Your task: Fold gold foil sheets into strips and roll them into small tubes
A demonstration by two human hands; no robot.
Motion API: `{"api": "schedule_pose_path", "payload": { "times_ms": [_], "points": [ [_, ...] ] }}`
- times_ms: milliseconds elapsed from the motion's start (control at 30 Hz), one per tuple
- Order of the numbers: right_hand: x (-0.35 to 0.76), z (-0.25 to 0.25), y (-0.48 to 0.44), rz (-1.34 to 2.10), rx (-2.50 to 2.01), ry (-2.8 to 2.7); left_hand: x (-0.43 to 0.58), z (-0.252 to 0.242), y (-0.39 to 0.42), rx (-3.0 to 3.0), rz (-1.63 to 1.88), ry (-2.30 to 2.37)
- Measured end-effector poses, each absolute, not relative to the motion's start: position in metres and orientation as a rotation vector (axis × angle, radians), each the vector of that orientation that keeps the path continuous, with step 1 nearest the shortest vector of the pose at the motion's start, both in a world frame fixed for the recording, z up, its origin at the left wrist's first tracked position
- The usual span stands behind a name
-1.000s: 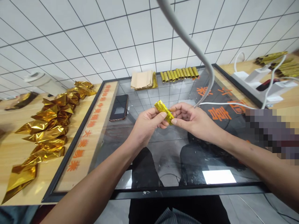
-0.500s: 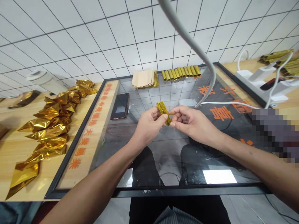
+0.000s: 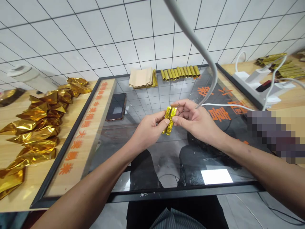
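Note:
A small folded piece of gold foil paper (image 3: pixel 170 120) is held over the glass tabletop, its two long edges rolled toward a gap down the middle. My left hand (image 3: pixel 150 128) pinches its left side between thumb and fingers. On its upper right side, my right hand (image 3: pixel 193 119) grips it, thumb in front and fingers behind. Behind the hands, a row of gold paper rolls (image 3: pixel 180 73) lies near the wall, beside a stack of tan-backed paper sheets (image 3: pixel 141 78).
Folded gold foil shapes (image 3: pixel 38 127) line the left of the wooden table. A phone (image 3: pixel 116 106) lies on the glass. A grey flexible arm (image 3: pixel 199 41) hangs down at right, near a white power strip (image 3: pixel 250 89) with cables. More gold rolls (image 3: pixel 286 68) lie far right.
The gold paper has turned from leaning left to leaning right, and its gap now faces up. My right fingers have moved up its side. The whole view has shifted slightly.

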State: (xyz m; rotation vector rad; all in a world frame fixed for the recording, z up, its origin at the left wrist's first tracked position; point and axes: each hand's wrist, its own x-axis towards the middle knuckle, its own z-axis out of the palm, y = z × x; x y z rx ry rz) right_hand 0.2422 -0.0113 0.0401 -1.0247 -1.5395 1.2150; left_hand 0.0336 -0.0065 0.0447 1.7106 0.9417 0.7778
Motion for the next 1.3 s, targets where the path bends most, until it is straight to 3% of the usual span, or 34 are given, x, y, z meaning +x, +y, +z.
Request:
{"api": "schedule_pose_path", "payload": {
  "times_ms": [567, 800, 1100, 1300],
  "points": [
    [0.245, 0.036, -0.009, 1.154, -0.981, -1.600, 0.033, 0.036, -0.003, 1.419, 0.780, 0.976],
    [0.245, 0.032, -0.015, 1.102, -1.056, -1.818, 0.033, 0.035, 0.001, 1.116, 0.939, 1.021],
    [0.247, 0.028, -0.007, 1.300, -1.022, -1.652, 0.036, 0.040, -0.001, 1.060, 0.946, 1.006],
    [0.251, 0.031, -0.004, 1.192, -1.085, -1.667, 0.031, 0.046, 0.003, 0.982, 1.026, 1.049]
  ]
}}
